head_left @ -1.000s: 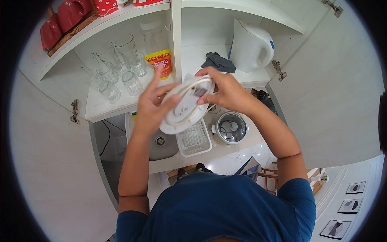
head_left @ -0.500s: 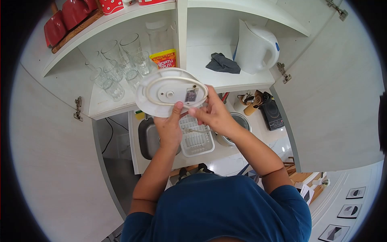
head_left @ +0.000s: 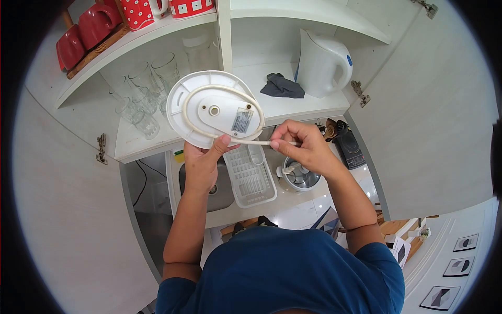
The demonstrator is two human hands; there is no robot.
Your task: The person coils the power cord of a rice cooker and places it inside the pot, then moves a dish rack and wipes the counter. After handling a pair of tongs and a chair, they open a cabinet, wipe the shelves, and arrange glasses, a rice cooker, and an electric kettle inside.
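Left hand point(head_left: 201, 165) grips the lower edge of the white kettle base point(head_left: 212, 110), thumb on its underside, which faces me. Right hand point(head_left: 306, 149) is closed on the white power cord point(head_left: 256, 142), pinching it just right of the base. Both hands stay apart. White electric kettle point(head_left: 321, 63) stands on the cupboard shelf point(head_left: 293, 104), up and right of the base.

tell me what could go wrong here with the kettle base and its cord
The left hand holds the kettle base only by its lower edge, tilted up, so it might slip toward the sink below. The right hand pinches the cord; a hard pull could tug the base loose. The glasses stand close behind and could get knocked.
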